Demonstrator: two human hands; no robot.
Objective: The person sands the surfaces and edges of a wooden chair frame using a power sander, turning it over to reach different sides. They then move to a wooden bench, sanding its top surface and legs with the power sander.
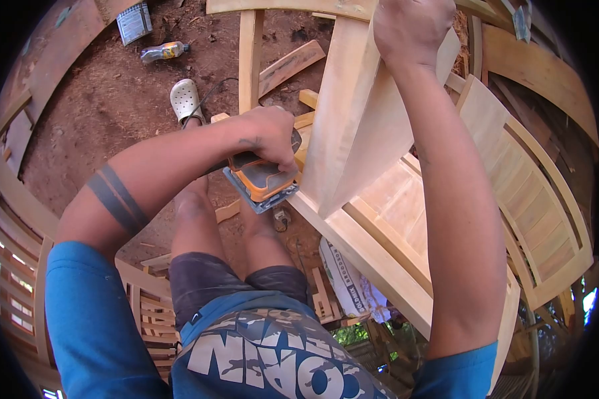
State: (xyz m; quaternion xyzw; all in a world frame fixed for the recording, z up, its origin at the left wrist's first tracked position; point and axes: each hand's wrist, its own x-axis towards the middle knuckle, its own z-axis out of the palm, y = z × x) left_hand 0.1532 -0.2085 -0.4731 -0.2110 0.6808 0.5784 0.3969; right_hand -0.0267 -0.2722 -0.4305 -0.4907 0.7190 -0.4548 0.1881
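Head view shows sanding as the step in hand, judging by the tool and its position. The left hand (269, 136), just left of frame centre, is closed over the orange sander (263, 183), fingers wrapped tight round its body. The sander's pad meets the left edge of the pale board (353, 120) near the board's lower end; whether the pad lies fully flat cannot be told. The right hand (409, 26), at the top of the frame, grips the board's upper end with its fingers curled over it, so the board stands upright with a slight tilt. The board rests on a wooden frame (379, 259) running toward the lower right.

The next move probably calls for the pad held flat to the edge, even pressure along the grain, and a firm upper grip so the board does not rock.

The board is bare, light, unfinished timber with a smooth broad face and straight edges. The dirt floor (113, 100) below carries a white clog (184, 100) and a plastic bottle (164, 51) at the upper left.
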